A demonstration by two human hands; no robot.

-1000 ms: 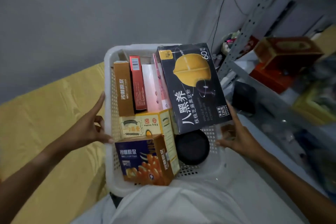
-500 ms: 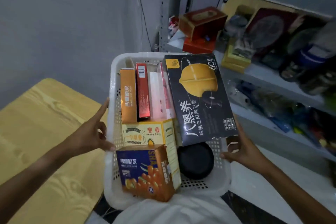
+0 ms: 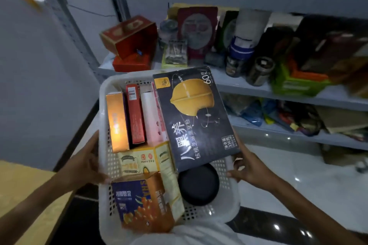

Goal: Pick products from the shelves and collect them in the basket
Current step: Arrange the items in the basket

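- While both hands carry it at waist height before the shelves (image 3: 258, 89), the white perforated basket (image 3: 105, 145) holds several cartons.
- Left hand (image 3: 83, 165): grip closed over the basket's left rim, fingers curled at the wall.
- Right hand (image 3: 249, 169): grip closed on the right rim, just below the black box's corner.
- Large black box (image 3: 195, 117): lies tilted across the right rim, overhanging it; stiff, glossy card, probably light yet liable to slide.
- Upright gold carton (image 3: 117, 121), red carton (image 3: 136, 113) and pink carton (image 3: 151, 117): packed side by side, touching.
- Orange-and-blue carton (image 3: 143, 205) and round black tin (image 3: 199, 184): nearest the body.
- Judgement: thin plastic flexes under load; hold both rims mid-length, level.
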